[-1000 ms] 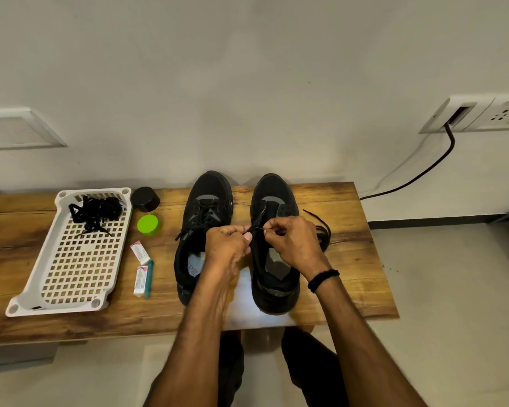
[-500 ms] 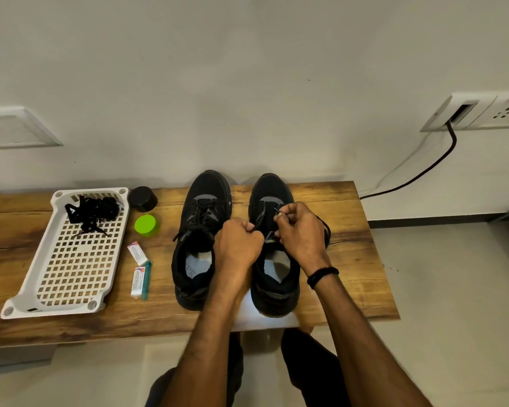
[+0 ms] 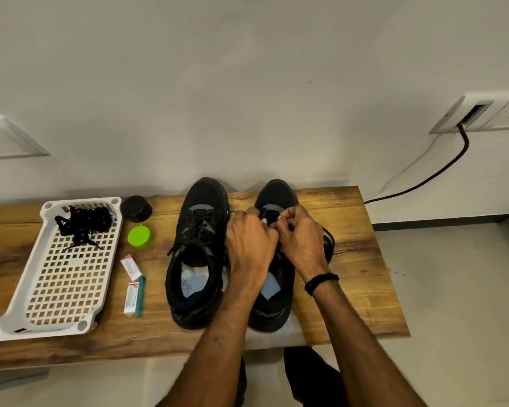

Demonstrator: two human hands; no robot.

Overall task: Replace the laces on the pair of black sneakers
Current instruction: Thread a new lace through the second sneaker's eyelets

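On the wooden bench [image 3: 353, 277], left hand [image 3: 252, 240] and right hand [image 3: 302, 240] over the right sneaker [image 3: 276, 195], each grip pinching its lace [image 3: 332, 242]

My table [image 3: 350, 259] is wood, smooth and a bit shiny, with dark lines in it. The tray [image 3: 41, 330] is hard white plastic full of square holes. The left sneaker [image 3: 202, 230] and right sneaker [image 3: 276, 195] are black cloth, not shiny. The laces [image 3: 84, 224] look like woven string. The green lid [image 3: 140, 236] is smooth plastic.
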